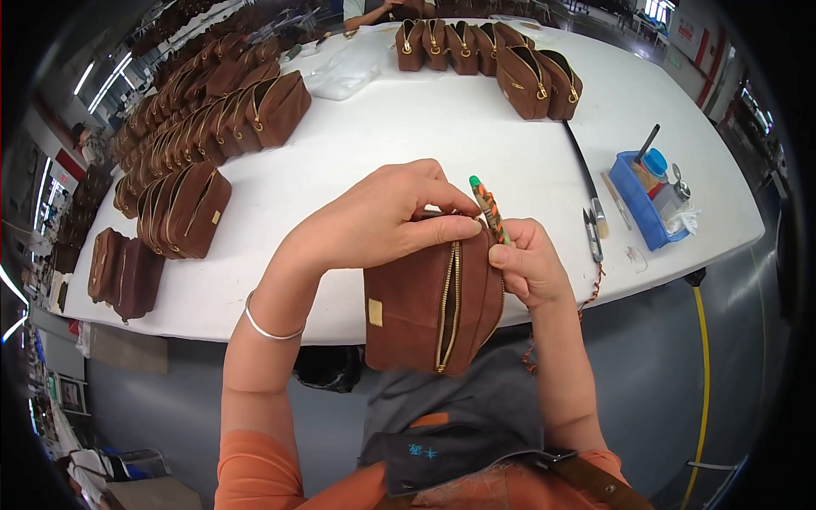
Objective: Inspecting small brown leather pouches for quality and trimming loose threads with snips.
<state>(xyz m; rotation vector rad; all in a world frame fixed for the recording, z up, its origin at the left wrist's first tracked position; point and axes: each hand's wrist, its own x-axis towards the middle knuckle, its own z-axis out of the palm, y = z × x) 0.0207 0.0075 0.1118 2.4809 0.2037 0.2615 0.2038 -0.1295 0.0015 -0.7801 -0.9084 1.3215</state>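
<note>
A brown zip pouch (410, 297) is held up near the table's front edge, its brass zipper facing up and partly parted. With thumb and fingers together, my left hand (399, 217) pinches the pouch's far end by the zipper. My right hand (534, 259) is closed around a slim stick-like tool (488, 206), wrapped in orange, black and tan cord with green ends. Its upper end points up and away, and its lower part is hidden in my fingers. The tool lies right beside the pouch's far right edge; whether its tip touches the pouch I cannot tell.
Rows of similar brown pouches (280, 110) stand at the left, with more pouches (523, 81) at the back. To the right are a blue tray (636, 194) with containers, thread snips (592, 234) and a brush (600, 217). Plastic bags (344, 72) lie farther back. Another person (382, 13) sits across the table.
</note>
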